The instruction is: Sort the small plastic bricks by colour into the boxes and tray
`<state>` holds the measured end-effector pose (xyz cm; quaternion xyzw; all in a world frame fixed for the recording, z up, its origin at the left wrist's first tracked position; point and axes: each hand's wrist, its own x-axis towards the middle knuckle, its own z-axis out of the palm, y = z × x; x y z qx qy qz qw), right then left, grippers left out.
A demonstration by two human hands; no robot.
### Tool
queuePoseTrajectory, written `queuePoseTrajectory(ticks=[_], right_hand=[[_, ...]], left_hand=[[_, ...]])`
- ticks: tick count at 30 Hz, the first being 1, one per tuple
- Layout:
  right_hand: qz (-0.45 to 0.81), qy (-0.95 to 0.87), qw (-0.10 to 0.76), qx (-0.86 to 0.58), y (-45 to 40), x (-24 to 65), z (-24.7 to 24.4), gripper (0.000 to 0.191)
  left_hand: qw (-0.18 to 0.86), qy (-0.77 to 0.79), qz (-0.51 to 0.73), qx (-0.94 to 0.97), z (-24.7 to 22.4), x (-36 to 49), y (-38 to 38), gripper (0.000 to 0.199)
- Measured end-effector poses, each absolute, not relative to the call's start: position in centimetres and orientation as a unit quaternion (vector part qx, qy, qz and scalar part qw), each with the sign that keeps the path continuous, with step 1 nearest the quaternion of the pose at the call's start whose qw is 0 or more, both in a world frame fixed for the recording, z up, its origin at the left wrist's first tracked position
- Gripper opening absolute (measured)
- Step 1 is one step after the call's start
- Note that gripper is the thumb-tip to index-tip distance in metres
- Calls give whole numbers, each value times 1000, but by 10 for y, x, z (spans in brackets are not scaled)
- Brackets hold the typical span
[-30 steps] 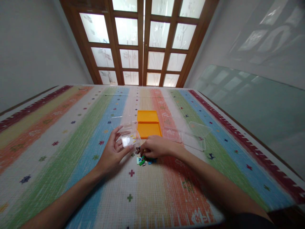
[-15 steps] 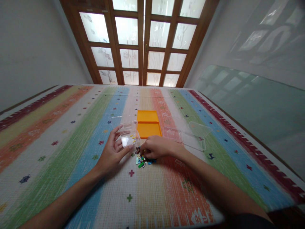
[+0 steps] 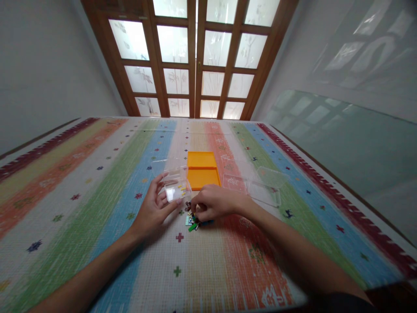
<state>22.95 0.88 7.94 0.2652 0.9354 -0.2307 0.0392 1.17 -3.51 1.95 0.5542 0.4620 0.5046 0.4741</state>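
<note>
Fingers of my left hand (image 3: 153, 211) curl round the clear box (image 3: 172, 192), thumb at its near edge; yellow pieces (image 3: 183, 188) inside. Rightward, small bricks (image 3: 192, 227), green, light blue, brown, lie heaped beneath the bent fingertips of my right hand (image 3: 216, 202); can't tell if they pinch one.

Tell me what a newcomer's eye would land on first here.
Probably the open bright orange plastic case, lying mid-table beyond the hands. Next, the small multicoloured pieces heaped under the right hand, and the clear plastic box with yellow bits inside, held in the left hand.
</note>
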Motion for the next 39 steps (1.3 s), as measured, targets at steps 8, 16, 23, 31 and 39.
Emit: queuePoseTrajectory(ticks=[8,16,23,31,39], right_hand=[[-143,919,-180,320,18,239,65,21],[-90,909,-128,387,13,231,67,24],[-73,896,-137,415,10,228,67,29],[-119,932,-89,330,7,230,74,18],[-125,959,40,250,-1,219,71,19]], left_hand=[[507,438,497,551,16,12,-35,82],[538,405,481,561,15,13,-37,76],[537,421,481,551,16,14,-38,79],[492,456,498,550,19,13,-34,78],[464,469,509,553,15,10,-32,76]])
